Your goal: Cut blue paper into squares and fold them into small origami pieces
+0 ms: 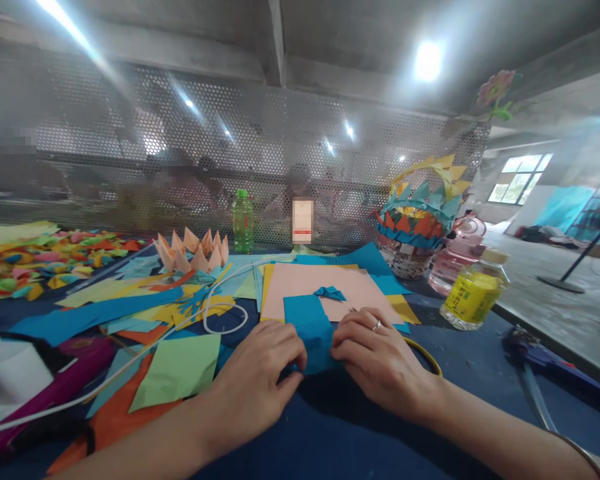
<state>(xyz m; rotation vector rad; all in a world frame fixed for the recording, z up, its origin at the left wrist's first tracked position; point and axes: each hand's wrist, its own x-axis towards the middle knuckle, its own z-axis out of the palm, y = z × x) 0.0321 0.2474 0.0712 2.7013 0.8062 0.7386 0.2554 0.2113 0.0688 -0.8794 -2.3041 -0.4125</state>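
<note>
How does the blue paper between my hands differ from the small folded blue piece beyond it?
The blue paper is wide and mostly flat; the folded piece is small and compact. The blue paper lies between left hand and right hand; the folded piece lies over the pink sheet, apart from both. Both are blue.

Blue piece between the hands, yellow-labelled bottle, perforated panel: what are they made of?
Blue piece: looks like matte paper; thin, straight edges, no sheen.
Yellow-labelled bottle: glossy, clear, probably plastic; see-through with highlights, glass not ruled out.
Perforated panel: likely grey metal, finish unclear through the glare; regular rows of holes.
</note>
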